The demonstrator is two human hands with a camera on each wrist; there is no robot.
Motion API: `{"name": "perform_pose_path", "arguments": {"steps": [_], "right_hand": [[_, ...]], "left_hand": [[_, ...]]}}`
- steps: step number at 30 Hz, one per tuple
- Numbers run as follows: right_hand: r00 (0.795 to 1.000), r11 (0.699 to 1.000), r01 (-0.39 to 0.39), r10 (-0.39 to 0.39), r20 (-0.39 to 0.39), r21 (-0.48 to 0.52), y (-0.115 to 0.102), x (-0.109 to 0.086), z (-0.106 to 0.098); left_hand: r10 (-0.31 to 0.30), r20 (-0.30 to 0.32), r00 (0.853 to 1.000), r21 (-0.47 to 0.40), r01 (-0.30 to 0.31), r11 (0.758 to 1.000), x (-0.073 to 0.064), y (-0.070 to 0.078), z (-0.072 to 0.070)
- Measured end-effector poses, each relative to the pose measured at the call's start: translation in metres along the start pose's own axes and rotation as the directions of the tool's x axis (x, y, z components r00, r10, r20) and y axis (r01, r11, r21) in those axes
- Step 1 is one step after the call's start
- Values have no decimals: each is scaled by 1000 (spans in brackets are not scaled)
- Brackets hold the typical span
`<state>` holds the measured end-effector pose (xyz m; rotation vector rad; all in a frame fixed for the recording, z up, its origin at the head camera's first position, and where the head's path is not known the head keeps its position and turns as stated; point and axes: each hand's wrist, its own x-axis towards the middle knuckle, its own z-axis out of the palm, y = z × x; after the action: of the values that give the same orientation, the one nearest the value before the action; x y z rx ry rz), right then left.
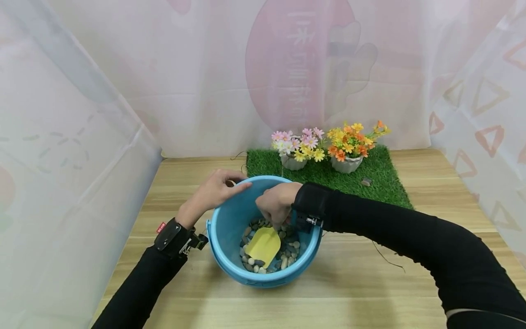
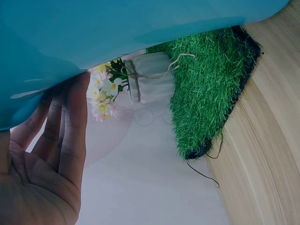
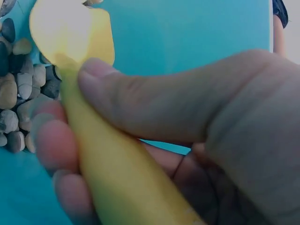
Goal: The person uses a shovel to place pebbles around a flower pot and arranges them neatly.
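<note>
A blue bucket [image 1: 219,249] stands on the table with pebbles [image 1: 290,258] over its bottom. My left hand [image 1: 213,188] holds the bucket's far left rim, its thumb on the rim side and its fingers [image 2: 72,126] along the outer wall. Inside the bucket, my right hand [image 1: 276,203] grips a yellow toy shovel [image 1: 264,246] by its handle. In the right wrist view, the thumb [image 3: 140,101] lies along the handle and the other fingers curl beneath it. The shovel's blade lies over the pebbles, angled toward the front of the bucket.
Behind the bucket, a green turf mat [image 1: 263,163] carries a pot of pink and yellow flowers [image 1: 293,162] and a pot of orange and yellow flowers [image 1: 346,164]. A small dark pebble [image 1: 366,182] lies on the mat's right part. Printed cloth [image 1: 197,91] hangs around the wooden table.
</note>
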<state>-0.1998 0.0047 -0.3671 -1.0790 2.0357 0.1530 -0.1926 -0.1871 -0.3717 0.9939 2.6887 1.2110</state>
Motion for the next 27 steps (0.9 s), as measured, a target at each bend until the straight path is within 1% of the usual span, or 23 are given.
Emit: {"name": "perform_pose_path", "arguments": {"steps": [2,6,9,11,13,15,20,23,27], "right_hand": [[1000,999,18,-18,10,-28,1,2,2],[998,994,64,-64,7,-94,5,7,7],[997,991,75,-72,33,-113,2,1,4],[995,990,81,-74,62,-117,-4,-7,-1],[994,989,87,-78,76,-122,-8,-13,-4],[994,988,95,-86,74,-119,-9,-13,-5],[992,985,126,-123,31,-116,-2,-4,-2],[992,983,121,-124,-11,-134,-6,-9,-6],[986,977,125,-141,-84,-174,-15,-24,-10]], "left_hand": [[-2,1,1000,-1,2,1000,0,0,0],[1,2,1000,-2,-1,1000,0,1,1],[2,3,1000,-15,-2,1000,0,1,1],[2,8,1000,-24,-2,1000,0,2,1],[1,12,1000,-26,-1,1000,0,2,1],[0,12,1000,-22,0,1000,0,3,1],[3,20,1000,-25,-3,1000,0,4,0],[6,25,1000,-29,-5,1000,0,4,0],[2,22,1000,-30,-1,1000,1,2,1]]}}
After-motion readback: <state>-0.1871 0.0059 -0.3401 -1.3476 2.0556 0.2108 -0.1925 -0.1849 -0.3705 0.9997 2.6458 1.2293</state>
